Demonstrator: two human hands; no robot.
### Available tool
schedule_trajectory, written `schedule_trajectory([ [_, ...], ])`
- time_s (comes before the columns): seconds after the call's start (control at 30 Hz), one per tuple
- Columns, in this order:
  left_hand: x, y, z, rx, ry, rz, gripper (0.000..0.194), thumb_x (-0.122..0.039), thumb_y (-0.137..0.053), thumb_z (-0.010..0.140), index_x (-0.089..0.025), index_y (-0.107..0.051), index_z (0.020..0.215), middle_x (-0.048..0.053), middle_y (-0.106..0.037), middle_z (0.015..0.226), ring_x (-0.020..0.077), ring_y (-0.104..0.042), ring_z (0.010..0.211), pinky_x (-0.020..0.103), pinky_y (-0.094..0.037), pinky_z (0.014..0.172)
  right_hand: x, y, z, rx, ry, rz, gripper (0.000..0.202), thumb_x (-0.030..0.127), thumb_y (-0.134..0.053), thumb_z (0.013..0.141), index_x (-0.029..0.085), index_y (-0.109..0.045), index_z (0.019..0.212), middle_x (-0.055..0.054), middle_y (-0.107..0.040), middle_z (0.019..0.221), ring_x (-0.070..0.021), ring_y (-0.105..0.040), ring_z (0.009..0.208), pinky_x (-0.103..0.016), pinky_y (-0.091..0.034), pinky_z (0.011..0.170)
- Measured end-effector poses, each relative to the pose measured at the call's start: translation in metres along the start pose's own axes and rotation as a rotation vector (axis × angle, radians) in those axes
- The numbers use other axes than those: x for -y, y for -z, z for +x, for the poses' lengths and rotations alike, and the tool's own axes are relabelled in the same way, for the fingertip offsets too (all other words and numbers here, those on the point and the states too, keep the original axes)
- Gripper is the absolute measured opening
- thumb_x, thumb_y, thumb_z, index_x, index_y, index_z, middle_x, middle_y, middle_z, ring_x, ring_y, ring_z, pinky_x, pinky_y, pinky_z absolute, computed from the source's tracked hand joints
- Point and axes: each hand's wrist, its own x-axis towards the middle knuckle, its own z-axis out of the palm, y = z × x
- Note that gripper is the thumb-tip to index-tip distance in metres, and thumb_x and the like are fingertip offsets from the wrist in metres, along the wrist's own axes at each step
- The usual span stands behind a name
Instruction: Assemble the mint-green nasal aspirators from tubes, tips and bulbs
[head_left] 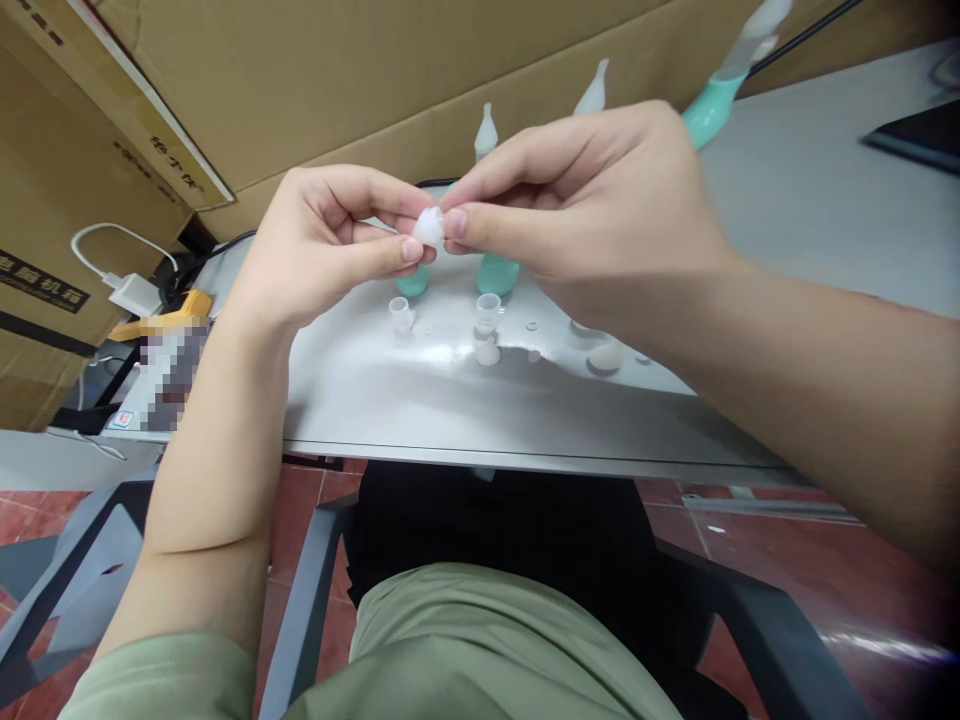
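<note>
Above the table, my left hand pinches a small white translucent plastic piece between thumb and fingers. Its right end is pinched by my right hand, whose fingertips hide part of it. Beneath the hands stand a small clear cup and a second clear cup. Green bulbs show behind them, partly covered. A pointed white nozzle rises between my hands, and another white nozzle sticks up behind my right hand.
Small flat discs and rings lie on the white table. A green bulb with a clear tube and white tip stands at back right. Cardboard boxes back the table. A white charger and a yellow tool are at left.
</note>
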Motion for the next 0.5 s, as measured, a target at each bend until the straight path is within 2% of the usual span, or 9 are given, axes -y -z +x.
schedule_trajectory([
  [0.07, 0.001, 0.001, 0.000, 0.003, 0.009, -0.002, 0.054, -0.056, -0.120, 0.079, -0.027, -0.096, 0.118, 0.006, -0.096, 0.110, 0.0285, -0.091, 0.092, 0.050, -0.084, 0.091, 0.001, 0.002, 0.001, 0.030, -0.048, 0.036, 0.022, 0.007, -0.106, 0.086, 0.022, -0.091, 0.083, 0.000, -0.085, 0.085, -0.0107, -0.081, 0.082, -0.020, -0.068, 0.077],
  [0.27, -0.010, 0.000, -0.003, 0.018, 0.008, 0.002, 0.045, -0.049, -0.120, 0.081, -0.027, -0.099, 0.115, 0.004, -0.096, 0.107, 0.0318, -0.096, 0.101, 0.052, -0.086, 0.099, 0.005, 0.008, 0.004, 0.128, -0.118, 0.052, 0.027, -0.003, -0.091, 0.099, 0.017, -0.086, 0.083, 0.001, -0.085, 0.081, -0.0091, -0.084, 0.078, -0.017, -0.071, 0.076],
  [0.4, -0.015, -0.001, -0.003, 0.031, -0.023, -0.006, 0.048, -0.052, -0.122, 0.075, -0.029, -0.101, 0.112, 0.000, -0.096, 0.103, 0.0320, -0.098, 0.100, 0.050, -0.087, 0.097, 0.006, 0.010, 0.006, 0.166, -0.097, 0.021, 0.026, -0.005, -0.088, 0.102, 0.015, -0.086, 0.085, -0.001, -0.087, 0.086, -0.0100, -0.086, 0.083, -0.017, -0.073, 0.081],
  [0.5, -0.017, -0.002, -0.003, 0.050, -0.046, -0.008, 0.043, -0.052, -0.121, 0.077, -0.031, -0.102, 0.109, -0.001, -0.097, 0.105, 0.0295, -0.097, 0.098, 0.045, -0.087, 0.093, 0.006, 0.009, 0.006, 0.188, -0.096, 0.021, 0.027, -0.005, -0.087, 0.103, 0.015, -0.083, 0.085, 0.000, -0.085, 0.084, -0.0098, -0.086, 0.082, -0.017, -0.073, 0.079],
])
